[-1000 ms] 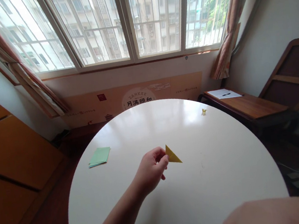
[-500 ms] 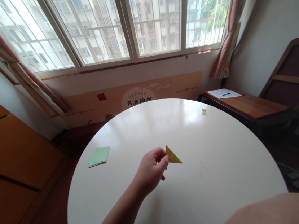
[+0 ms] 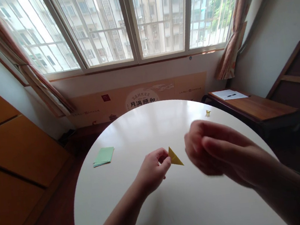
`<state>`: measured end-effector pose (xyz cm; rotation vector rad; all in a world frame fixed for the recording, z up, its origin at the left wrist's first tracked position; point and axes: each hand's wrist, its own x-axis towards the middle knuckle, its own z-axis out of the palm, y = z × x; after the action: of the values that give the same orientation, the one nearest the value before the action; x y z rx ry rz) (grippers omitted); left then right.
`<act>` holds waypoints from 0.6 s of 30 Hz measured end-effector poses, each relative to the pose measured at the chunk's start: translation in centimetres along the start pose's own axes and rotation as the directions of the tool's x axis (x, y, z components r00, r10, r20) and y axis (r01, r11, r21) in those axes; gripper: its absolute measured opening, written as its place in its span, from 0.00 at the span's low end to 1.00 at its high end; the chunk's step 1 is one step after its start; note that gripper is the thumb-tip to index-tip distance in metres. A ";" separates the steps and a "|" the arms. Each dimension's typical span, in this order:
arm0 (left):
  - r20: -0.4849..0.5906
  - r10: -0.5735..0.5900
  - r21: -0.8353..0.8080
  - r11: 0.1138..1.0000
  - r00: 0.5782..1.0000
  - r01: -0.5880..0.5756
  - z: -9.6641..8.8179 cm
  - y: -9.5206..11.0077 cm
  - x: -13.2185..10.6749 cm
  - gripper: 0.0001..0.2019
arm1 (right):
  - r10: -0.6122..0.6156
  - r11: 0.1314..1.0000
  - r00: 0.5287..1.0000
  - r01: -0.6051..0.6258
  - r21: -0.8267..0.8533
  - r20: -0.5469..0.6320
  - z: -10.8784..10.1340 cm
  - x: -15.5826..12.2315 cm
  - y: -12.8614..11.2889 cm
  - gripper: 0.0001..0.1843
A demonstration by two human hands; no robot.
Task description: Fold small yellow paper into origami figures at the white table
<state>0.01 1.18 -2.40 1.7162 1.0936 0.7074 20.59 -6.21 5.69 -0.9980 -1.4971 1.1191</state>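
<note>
Both forearms enter from the lower edge over a round white table (image 3: 178,211). The left hand (image 3: 153,170) is closed in a pinch, thumb and forefinger gripping one corner of a yellow paper triangle (image 3: 175,157). The triangle is held just above the table top near its centre, with its free point directed to the right. The right hand (image 3: 214,148) is just beside the triangle on its right and is not in contact with it. This hand is blurred. Its fingers appear bent, but whether it is open or closed cannot be determined, and nothing is seen in it. Further out, to the left, a small stack of green paper sheets (image 3: 103,156) lies flat near the table edge. At the far right rim sits a small yellow folded figure (image 3: 208,113), too small to identify in detail. Beyond the table on the right, a wooden side table (image 3: 259,108) carries a white sheet (image 3: 229,94) with a pen on it. A printed cardboard panel (image 3: 140,98) leans against the wall below a barred window (image 3: 133,19).
</note>
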 end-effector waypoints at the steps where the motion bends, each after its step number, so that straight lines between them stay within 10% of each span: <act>1: 0.023 0.022 0.061 0.998 0.999 -0.024 -0.2 0.1 -0.1 0.07 | -0.051 0.998 0.998 0.052 0.018 -0.034 0.0 1.5 0.9 0.20; 4: 0.106 0.036 0.195 0.979 0.994 -0.056 -0.8 0.6 -0.2 0.07 | -0.098 0.993 0.990 0.091 -0.072 -0.100 -0.2 4.6 4.9 0.16; 9: 0.204 -0.022 0.248 0.968 0.979 -0.030 -1.7 1.6 -0.2 0.09 | -0.009 0.982 0.994 0.029 -0.188 0.110 0.0 5.1 9.0 0.18; 18: 0.130 -0.129 0.104 0.988 0.983 0.116 -2.9 3.9 2.0 0.08 | 0.241 0.940 0.959 -0.269 0.208 0.150 0.8 4.7 9.4 0.14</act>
<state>-0.14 3.51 2.28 1.7344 1.1422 0.4590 19.50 0.38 -2.48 -0.9977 -1.3221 1.5258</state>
